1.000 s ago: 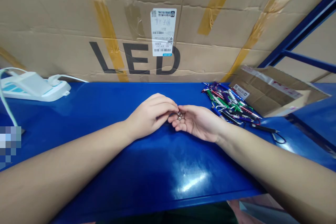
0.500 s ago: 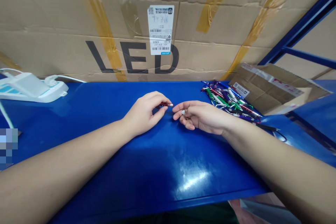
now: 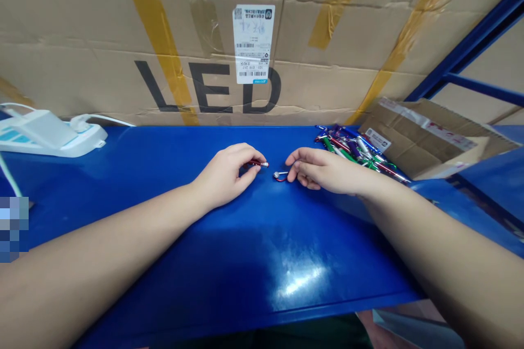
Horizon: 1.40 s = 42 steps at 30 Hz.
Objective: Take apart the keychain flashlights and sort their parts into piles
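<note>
My left hand [image 3: 227, 172] rests on the blue table [image 3: 164, 185] with its fingers curled round a small red pen-like tube [image 3: 258, 163], whose silver tip pokes out to the right. My right hand [image 3: 323, 170] lies palm down a little to the right of it. Its fingertips pinch or touch a small silver and red cap piece [image 3: 280, 175] on the table. A short gap separates the tube's tip from that piece. Behind my right hand lies a pile of several coloured keychain tubes [image 3: 356, 151].
A large cardboard box marked LED [image 3: 213, 38] stands along the back of the table. A white device with a cable [image 3: 49, 133] sits at the far left. A smaller open cardboard box [image 3: 426, 136] lies at the right, beside a blue metal frame [image 3: 470, 43].
My hands have drawn apart. The left hand has pulled out the red tube. The right hand turned palm down and moved right, bringing the small cap piece onto the table.
</note>
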Available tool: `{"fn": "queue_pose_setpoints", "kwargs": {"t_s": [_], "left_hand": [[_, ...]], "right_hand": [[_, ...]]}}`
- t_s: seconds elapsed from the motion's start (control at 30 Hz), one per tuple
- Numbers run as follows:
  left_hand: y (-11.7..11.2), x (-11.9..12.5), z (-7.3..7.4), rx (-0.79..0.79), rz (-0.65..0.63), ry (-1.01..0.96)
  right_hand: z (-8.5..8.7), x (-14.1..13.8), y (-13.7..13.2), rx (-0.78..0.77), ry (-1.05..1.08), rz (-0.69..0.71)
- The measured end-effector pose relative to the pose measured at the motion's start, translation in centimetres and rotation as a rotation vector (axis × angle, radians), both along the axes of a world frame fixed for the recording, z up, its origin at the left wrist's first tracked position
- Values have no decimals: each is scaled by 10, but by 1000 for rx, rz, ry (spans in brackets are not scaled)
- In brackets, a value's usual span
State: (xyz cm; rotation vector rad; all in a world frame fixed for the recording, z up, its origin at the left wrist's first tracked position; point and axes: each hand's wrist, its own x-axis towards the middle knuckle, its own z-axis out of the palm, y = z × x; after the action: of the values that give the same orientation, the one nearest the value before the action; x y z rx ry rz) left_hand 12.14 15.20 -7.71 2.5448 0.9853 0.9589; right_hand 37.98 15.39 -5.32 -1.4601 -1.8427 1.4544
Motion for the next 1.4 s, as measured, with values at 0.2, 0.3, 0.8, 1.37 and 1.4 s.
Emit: {"fn": "queue_pose_setpoints", "kwargs": {"t_s": [0.2,0.3,0.8,1.37,1.4], "left_hand": [[3,-1,-2,-34,31,9],[5,-1,-5,-48,32,10],[8,0,-8,-156,56,11],[12,-1,-10,-205,106,5],[12,-2,-10,-209,109,3]], "right_hand": [[-7,10,11,91,-18,-64],[-8,17,17,302,-207,-57],[-23,6,42,905,-576,128],[-28,-15,42,896,-355,175],[-27,-16,42,889,-357,182]]}}
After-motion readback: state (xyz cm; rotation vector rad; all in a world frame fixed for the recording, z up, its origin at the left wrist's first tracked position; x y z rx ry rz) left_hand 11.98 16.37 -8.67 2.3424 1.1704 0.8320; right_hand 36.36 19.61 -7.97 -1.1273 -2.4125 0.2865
